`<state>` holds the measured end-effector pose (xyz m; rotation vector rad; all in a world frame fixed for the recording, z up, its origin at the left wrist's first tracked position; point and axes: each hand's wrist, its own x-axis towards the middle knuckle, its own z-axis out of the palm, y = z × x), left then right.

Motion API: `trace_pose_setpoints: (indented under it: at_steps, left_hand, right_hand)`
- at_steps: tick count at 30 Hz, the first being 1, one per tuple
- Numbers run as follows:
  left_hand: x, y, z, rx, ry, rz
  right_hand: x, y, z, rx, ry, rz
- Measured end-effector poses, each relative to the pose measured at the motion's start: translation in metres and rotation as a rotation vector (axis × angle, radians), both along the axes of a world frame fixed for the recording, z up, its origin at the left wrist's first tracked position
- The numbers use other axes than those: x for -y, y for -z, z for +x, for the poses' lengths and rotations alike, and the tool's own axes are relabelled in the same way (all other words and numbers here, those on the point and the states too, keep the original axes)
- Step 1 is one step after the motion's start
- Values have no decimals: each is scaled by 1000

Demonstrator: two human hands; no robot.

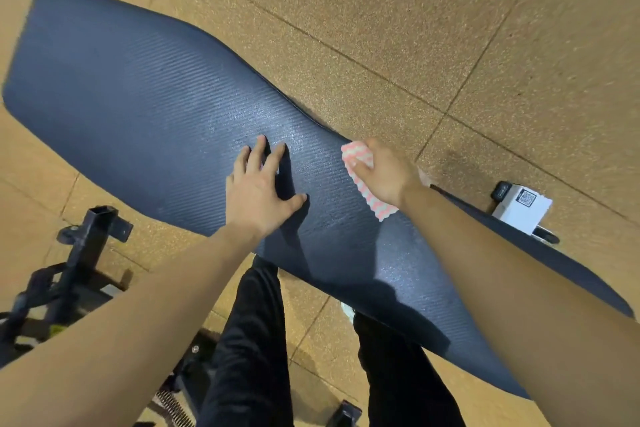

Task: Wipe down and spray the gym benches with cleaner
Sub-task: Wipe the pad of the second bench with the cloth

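A long dark blue ribbed bench pad (138, 90) runs from the upper left to the lower right. It looks damp and shiny around the middle. My left hand (259, 191) rests flat on the pad with its fingers spread. To its right, my right hand (388, 173) presses a pink and white patterned cloth (360, 184) onto the pad near its far edge, fingers curled over the cloth. No spray bottle is in sight.
Speckled tan rubber floor tiles (415, 10) surround the bench. A black metal frame (90, 243) stands at the lower left. A small white box with a QR code (523, 208) sits on the floor at right. My legs in black trousers (252, 340) stand against the bench.
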<state>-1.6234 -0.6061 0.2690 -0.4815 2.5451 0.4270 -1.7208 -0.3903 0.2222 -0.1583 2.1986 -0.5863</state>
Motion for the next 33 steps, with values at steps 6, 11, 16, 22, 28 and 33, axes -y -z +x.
trace_pose_setpoints:
  at_steps: [6,11,16,22,28,33]
  left_hand:
    - [30,-7,-11,1,180,51]
    - [80,-9,-19,-48,233,276]
    - [127,-5,-35,-144,169,288]
    - [178,6,-56,-149,51,-19]
    - [207,18,-55,-99,17,-54]
    - [221,19,-55,-131,76,-67]
  right_hand:
    - [41,-1,-11,16,65,-17]
    - [88,-5,-23,-22,60,21]
    - [129,1,-35,-1,106,12]
    - [175,7,-53,-4,200,-90]
    - [234,10,-84,-27,182,-103]
    - [284,6,-112,-31,150,-133]
